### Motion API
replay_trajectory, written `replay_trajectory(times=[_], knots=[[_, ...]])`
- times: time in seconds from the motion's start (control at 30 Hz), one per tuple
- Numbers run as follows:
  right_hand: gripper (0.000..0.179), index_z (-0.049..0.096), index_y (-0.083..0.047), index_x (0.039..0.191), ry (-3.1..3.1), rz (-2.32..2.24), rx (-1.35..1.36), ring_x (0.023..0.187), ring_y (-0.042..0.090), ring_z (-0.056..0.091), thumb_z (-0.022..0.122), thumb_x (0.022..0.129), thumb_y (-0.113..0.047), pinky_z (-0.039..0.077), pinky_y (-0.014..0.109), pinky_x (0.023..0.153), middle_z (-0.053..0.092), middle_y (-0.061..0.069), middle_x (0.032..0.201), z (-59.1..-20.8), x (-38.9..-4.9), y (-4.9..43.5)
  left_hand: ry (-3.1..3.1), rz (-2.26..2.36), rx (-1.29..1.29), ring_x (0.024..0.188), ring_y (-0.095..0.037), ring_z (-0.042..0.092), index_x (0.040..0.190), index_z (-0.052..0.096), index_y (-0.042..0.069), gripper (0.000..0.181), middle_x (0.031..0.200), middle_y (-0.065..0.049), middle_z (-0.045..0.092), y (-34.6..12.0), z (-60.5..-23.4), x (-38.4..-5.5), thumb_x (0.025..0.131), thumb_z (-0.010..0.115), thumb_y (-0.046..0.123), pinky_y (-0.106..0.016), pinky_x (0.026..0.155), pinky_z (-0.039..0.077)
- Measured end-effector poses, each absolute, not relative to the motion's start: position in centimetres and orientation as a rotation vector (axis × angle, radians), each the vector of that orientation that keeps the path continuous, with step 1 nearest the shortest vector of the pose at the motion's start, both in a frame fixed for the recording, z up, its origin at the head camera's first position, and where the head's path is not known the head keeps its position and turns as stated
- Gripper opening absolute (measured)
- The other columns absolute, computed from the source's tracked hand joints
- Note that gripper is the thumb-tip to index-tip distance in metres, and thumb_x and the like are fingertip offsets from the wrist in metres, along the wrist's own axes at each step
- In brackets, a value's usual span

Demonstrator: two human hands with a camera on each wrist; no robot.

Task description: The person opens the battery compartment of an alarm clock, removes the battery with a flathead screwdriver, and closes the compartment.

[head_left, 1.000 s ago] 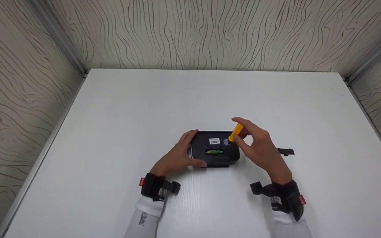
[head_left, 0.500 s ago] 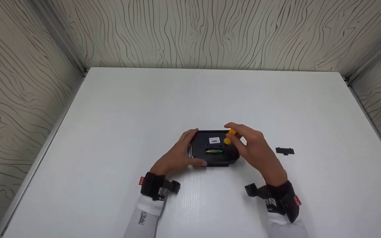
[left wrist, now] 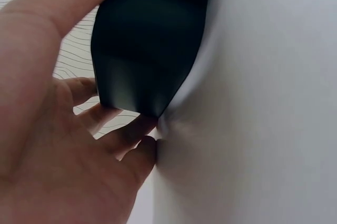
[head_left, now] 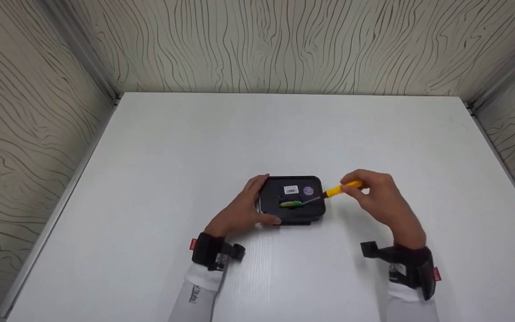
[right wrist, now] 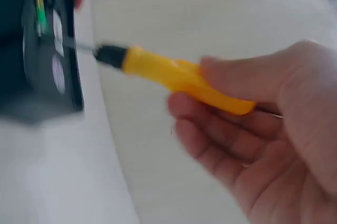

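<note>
A black rounded device [head_left: 271, 190] stands on the white table, the face with its battery compartment turned up. My left hand [head_left: 239, 210] grips its left side, thumb on the near edge and fingers at the far edge; in the left wrist view the device's dark side [left wrist: 147, 39] lies between thumb and fingers. My right hand [head_left: 380, 199] pinches the yellow handle of a screwdriver [head_left: 339, 189] between thumb and fingers. The shaft slants down left, its tip at the right end of a green battery [head_left: 290, 204]. The right wrist view is blurred, showing the screwdriver [right wrist: 163, 71] and battery [right wrist: 41, 13].
A white label [head_left: 291, 189] and a round purple sticker [head_left: 308, 191] are on the device. The white table [head_left: 186, 143] is bounded by wood-grain panels [head_left: 257, 49] behind and at both sides. The battery cover seen earlier is hidden behind my right hand.
My right hand has moved right and laid the screwdriver over from steep to a low slant, its tip now at the battery's end. My left hand keeps its grip on the device.
</note>
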State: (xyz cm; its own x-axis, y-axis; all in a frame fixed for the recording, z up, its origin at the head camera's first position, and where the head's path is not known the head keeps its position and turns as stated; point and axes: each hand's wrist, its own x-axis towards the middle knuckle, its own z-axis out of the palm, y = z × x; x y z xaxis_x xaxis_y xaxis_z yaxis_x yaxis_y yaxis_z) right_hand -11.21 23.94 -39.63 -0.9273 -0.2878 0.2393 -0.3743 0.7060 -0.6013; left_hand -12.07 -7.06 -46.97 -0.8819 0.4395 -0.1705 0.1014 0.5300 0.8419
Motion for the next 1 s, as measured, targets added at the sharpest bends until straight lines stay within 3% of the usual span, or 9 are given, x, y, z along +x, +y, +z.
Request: replay_trajectory(times=[0.1, 0.33, 0.57, 0.7, 0.87, 1.0], knots=[[0.015, 0.075, -0.009, 0.100, -3.007, 1.025, 0.422, 0.079, 0.016, 0.056, 0.073, 0.085, -0.010, 0.046, 0.019, 0.066, 0.074, 0.005, 0.096, -40.3, -11.4, 25.7, 2.420, 1.287, 0.462, 0.148, -0.016, 0.022, 0.157, 0.014, 0.028, 0.115, 0.160, 0.010, 0.017, -7.2, -46.9, -12.1, 0.068, 0.084, 0.051, -0.046, 0.118, 0.028], [0.021, 0.076, -0.011, 0.107, -3.147, 0.994, 0.488, 0.091, 0.019, 0.055, 0.071, 0.087, -0.011, 0.041, 0.027, 0.073, 0.075, 0.005, 0.100, -40.6, -11.7, 26.5, 2.420, 1.295, 0.469, 0.148, -0.017, 0.022, 0.157, 0.014, 0.027, 0.115, 0.161, 0.010, 0.017, -7.3, -47.0, -12.3, 0.068, 0.083, 0.052, -0.046, 0.118, 0.028], [0.019, 0.076, -0.010, 0.106, -3.177, 1.006, 0.533, 0.080, 0.015, 0.050, 0.068, 0.089, -0.010, 0.039, 0.023, 0.067, 0.074, 0.004, 0.097, -41.0, -11.7, 26.8, 2.419, 1.283, 0.455, 0.150, -0.018, 0.019, 0.156, 0.014, 0.030, 0.116, 0.161, 0.010, 0.015, -7.1, -47.3, -12.3, 0.067, 0.083, 0.055, -0.048, 0.118, 0.027], [0.024, 0.068, -0.004, 0.115, -3.159, 1.024, 0.336, 0.079, 0.018, 0.055, 0.063, 0.093, -0.012, 0.044, 0.023, 0.065, 0.071, 0.012, 0.099, -41.1, -12.0, 27.5, 2.415, 1.295, 0.458, 0.150, -0.018, 0.019, 0.157, 0.014, 0.029, 0.116, 0.161, 0.011, 0.016, -7.0, -47.3, -12.3, 0.067, 0.084, 0.054, -0.048, 0.118, 0.027], [0.044, 0.051, 0.004, 0.134, -3.262, 0.984, 0.007, 0.081, 0.023, 0.061, 0.059, 0.096, -0.017, 0.048, 0.030, 0.067, 0.066, 0.026, 0.108, -41.7, -12.5, 28.5, 2.413, 1.308, 0.475, 0.150, -0.019, 0.019, 0.157, 0.014, 0.028, 0.116, 0.161, 0.009, 0.016, -7.1, -47.3, -12.3, 0.067, 0.084, 0.053, -0.048, 0.118, 0.027], [0.051, 0.044, 0.006, 0.139, -3.349, 0.944, -0.123, 0.083, 0.025, 0.062, 0.056, 0.096, -0.019, 0.050, 0.032, 0.070, 0.064, 0.030, 0.111, -42.6, -12.8, 28.7, 2.419, 1.295, 0.479, 0.150, -0.017, 0.019, 0.157, 0.014, 0.028, 0.116, 0.162, 0.008, 0.015, -7.0, -47.3, -12.3, 0.068, 0.083, 0.055, -0.047, 0.118, 0.027]])
